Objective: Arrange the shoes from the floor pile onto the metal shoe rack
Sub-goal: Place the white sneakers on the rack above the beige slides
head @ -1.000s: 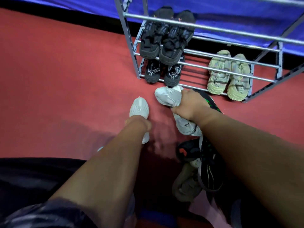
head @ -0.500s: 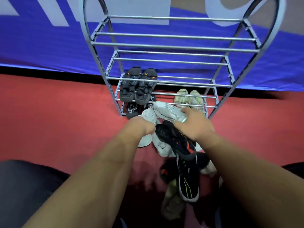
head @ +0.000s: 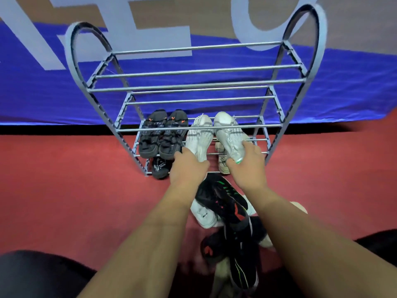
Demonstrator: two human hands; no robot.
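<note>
**White pair held at the rack's second tier**

While both arms reach forward in the head view, the left hand (head: pixel 189 166) grips the heel end of a white sneaker (head: pixel 199 136) and the right hand (head: pixel 247 162) wraps its fingers around the heel of the other white sneaker (head: pixel 228 134). Both shoes point toes-away and lie side by side on the rails of the metal shoe rack (head: pixel 193 84), on the tier second from the bottom. Just to their left on the same tier sits a pair of black shoes with orange marks (head: pixel 162 134). On the bottom tier a dark shoe with white lettering (head: pixel 160 168) shows beneath the black pair, and a pale beige shoe (head: pixel 223 163) shows between the two hands. The two upper tiers hold no shoes. The rack stands on a red floor (head: pixel 75 179) against a blue banner (head: pixel 43 93). Between the forearms lies the floor pile: a black sneaker with green and red accents (head: pixel 225 201) on top, a white shoe (head: pixel 203 214) under it, and more dark shoes nearer the person, blurred.
</note>
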